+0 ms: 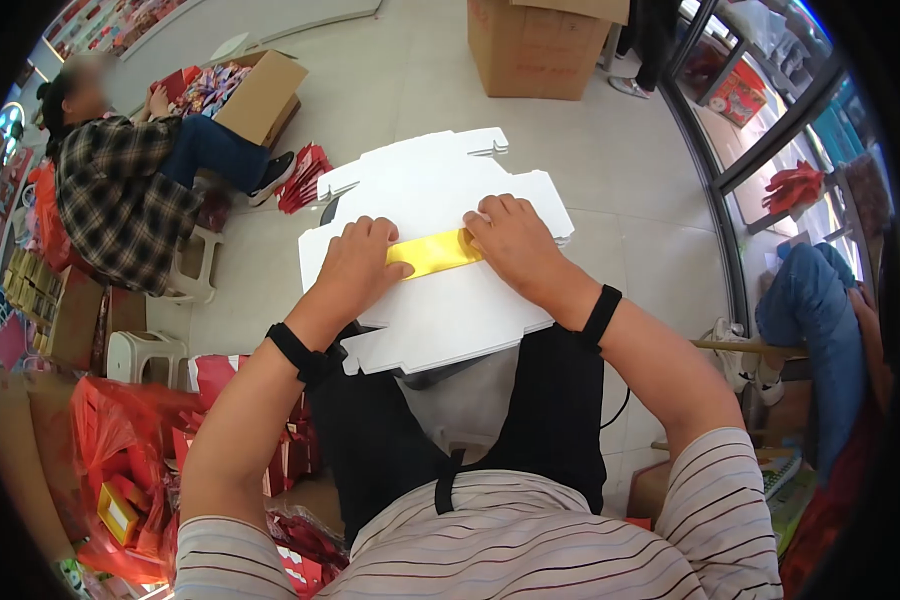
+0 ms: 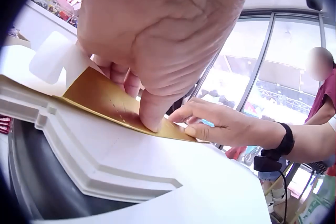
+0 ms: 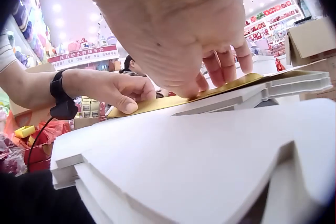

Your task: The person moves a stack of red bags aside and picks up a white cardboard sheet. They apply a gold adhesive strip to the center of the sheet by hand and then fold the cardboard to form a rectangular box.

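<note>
A stack of white flat cardboard box blanks [image 1: 440, 310] lies in front of the person, above the lap. Across its middle runs a shiny gold cardboard flap [image 1: 434, 254]. At its left end, the left hand [image 1: 355, 262] grips it, thumb on the gold face and fingers curled over the far side, as the left wrist view [image 2: 149, 35] shows. The right hand [image 1: 515, 245] holds the flap's right end with bent fingers and thumb. Both wrists wear black straps. In the right wrist view, the gold flap [image 3: 163, 104] slants up from the white sheets, its far side partly hidden by fingers.
A seated person [image 1: 120, 170] at the left is beside an open carton [image 1: 260, 95] of small packets. Red plastic bags [image 1: 120, 470] lie at the lower left near a white stool [image 1: 148, 352]. A large cardboard box [image 1: 535, 50] stands ahead; glass doors [image 1: 710, 180] line the right.
</note>
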Available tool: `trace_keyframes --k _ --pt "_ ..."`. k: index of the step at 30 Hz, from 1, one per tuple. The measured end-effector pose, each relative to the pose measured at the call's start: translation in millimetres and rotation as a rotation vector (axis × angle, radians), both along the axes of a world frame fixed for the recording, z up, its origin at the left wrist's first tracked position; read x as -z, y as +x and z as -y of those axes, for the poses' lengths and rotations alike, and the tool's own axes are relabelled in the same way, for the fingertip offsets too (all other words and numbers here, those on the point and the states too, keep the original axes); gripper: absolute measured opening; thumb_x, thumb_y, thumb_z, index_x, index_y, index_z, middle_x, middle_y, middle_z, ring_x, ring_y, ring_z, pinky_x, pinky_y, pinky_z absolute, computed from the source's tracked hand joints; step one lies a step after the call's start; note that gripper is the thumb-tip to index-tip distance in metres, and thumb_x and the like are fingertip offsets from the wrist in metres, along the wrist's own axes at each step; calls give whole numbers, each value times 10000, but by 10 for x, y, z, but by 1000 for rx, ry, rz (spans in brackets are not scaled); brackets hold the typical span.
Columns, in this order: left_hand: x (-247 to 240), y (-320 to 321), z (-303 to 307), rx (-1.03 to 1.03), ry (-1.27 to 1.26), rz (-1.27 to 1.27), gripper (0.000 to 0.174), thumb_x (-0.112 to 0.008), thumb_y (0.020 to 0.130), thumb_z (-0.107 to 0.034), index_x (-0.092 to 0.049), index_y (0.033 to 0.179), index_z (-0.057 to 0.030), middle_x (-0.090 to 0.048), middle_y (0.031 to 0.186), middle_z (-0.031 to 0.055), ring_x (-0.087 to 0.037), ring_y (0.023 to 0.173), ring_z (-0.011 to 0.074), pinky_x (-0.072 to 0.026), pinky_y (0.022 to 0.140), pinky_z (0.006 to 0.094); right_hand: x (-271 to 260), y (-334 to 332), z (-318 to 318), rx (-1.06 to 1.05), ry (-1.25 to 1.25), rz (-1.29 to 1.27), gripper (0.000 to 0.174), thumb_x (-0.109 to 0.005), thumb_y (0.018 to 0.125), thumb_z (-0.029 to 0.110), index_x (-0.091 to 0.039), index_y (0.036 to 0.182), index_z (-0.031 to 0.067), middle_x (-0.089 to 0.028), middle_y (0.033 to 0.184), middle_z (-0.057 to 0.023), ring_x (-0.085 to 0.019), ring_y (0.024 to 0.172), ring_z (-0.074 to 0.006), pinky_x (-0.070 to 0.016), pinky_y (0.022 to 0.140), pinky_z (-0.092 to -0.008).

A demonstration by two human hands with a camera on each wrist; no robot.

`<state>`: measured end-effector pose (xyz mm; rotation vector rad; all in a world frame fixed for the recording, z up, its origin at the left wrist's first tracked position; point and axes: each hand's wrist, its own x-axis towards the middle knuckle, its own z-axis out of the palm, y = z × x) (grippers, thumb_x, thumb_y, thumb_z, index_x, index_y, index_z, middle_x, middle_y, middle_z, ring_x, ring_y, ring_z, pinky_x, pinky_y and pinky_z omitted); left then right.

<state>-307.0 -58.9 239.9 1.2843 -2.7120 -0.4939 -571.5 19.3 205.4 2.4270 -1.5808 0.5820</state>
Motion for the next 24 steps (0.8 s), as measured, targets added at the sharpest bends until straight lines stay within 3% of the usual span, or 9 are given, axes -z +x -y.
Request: trace_keyframes --k 4,5,6,8,12,13,24 --pt "1 -16 -119 -8 -83 -26 424 -827 898 -239 -659 1255 -84 -649 1272 142 -606 1215 338 -469 1026 463 60 205 -228 -105 -91 84 377 -652 922 93 -651 1274 -41 -642 1341 -236 -600 1303 -397 -473 1134 -497" --pt "32 -8 -136 -1 -96 -46 414 -821 901 -224 -662 1259 -93 -647 1295 137 -600 1237 335 -462 1040 468 105 305 -361 -140 37 118 438 -674 937 117 -622 1337 -53 -591 1458 -274 -546 1413 -429 -421 1219 -527" --pt "69 -3 -148 11 -110 -66 405 -816 903 -209 -665 1263 -101 -644 1319 132 -594 1260 332 -455 1054 473 70 433 -498 -162 135 238 472 -676 984 155 -595 1388 -76 -574 1483 -277 -524 1440 -426 -404 1234 -517" --pt "224 5 -198 79 -263 -84 426 -798 915 -197 -655 1302 -87 -635 1377 138 -573 1325 340 -446 1100 483 55 547 -606 -132 147 215 493 -664 1025 184 -577 1426 -88 -551 1524 -282 -493 1477 -427 -371 1262 -514" --pt "375 -9 -488 250 -329 -106 508 -744 973 -190 -601 1438 -43 -585 1512 169 -500 1469 364 -399 1206 509 86 533 -601 -129 143 234 519 -676 1019 182 -571 1437 -105 -540 1539 -288 -476 1494 -428 -351 1275 -521" --pt "343 -2 -591 251 -282 -90 590 -715 1010 -225 -531 1525 -2 -540 1571 200 -463 1514 380 -366 1244 535 111 519 -591 -133 134 249 514 -678 1015 177 -576 1431 -108 -544 1535 -288 -480 1491 -428 -355 1272 -524" --pt "181 177 -760 196 -209 15 626 -676 1049 -299 -507 1547 42 -484 1627 250 -439 1521 460 -341 1257 572 130 177 -649 -6 158 262 493 -668 1007 137 -580 1437 -87 -537 1555 -266 -474 1493 -442 -363 1270 -531"
